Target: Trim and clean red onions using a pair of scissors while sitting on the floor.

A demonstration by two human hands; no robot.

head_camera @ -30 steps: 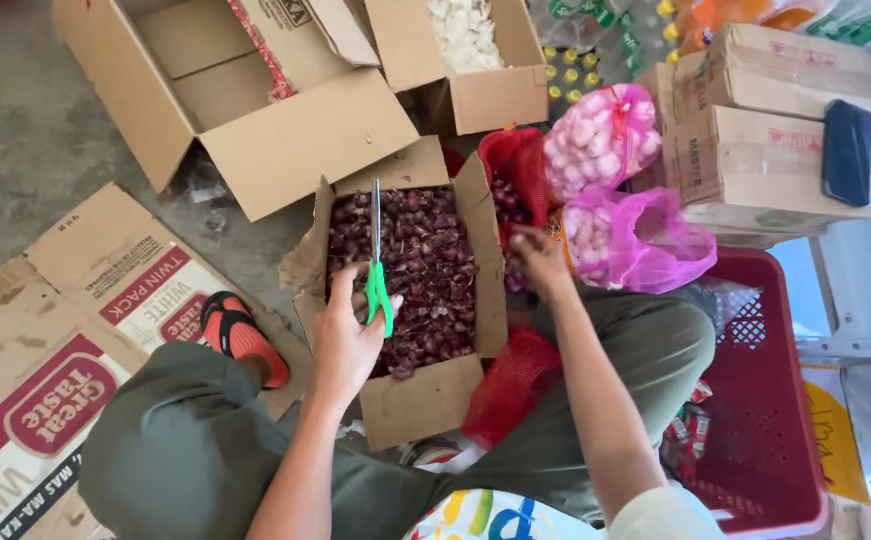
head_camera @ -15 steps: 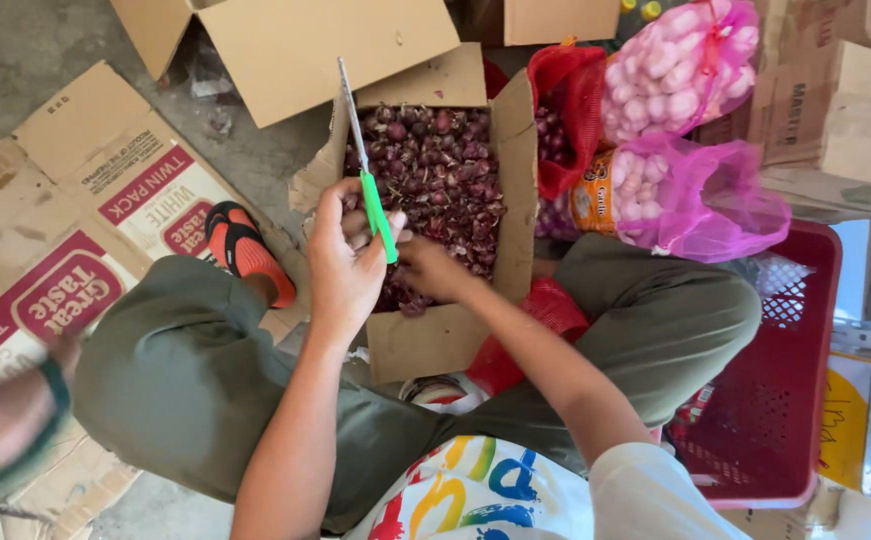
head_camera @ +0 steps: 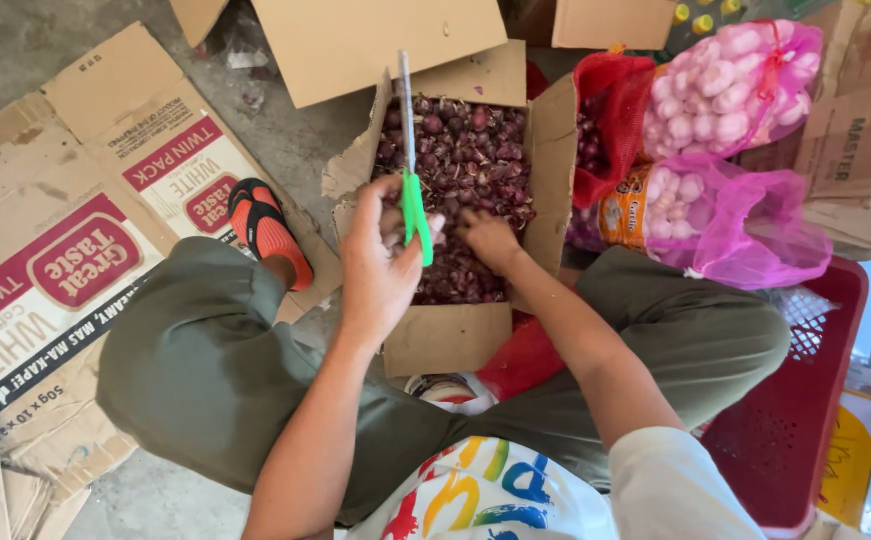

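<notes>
Between the person's knees sits the cardboard box [head_camera: 455, 335], still heaped with small red onions [head_camera: 470, 165], where the left hand [head_camera: 380, 265] is clamped on green-handled scissors [head_camera: 413, 190] above them and the right hand [head_camera: 490, 238] digs in, its grip unclear.

left hand [head_camera: 380, 265]: green-handled scissors [head_camera: 411, 165] (blades up) | right hand [head_camera: 490, 238]: in shallots [head_camera: 465, 160]
</notes>
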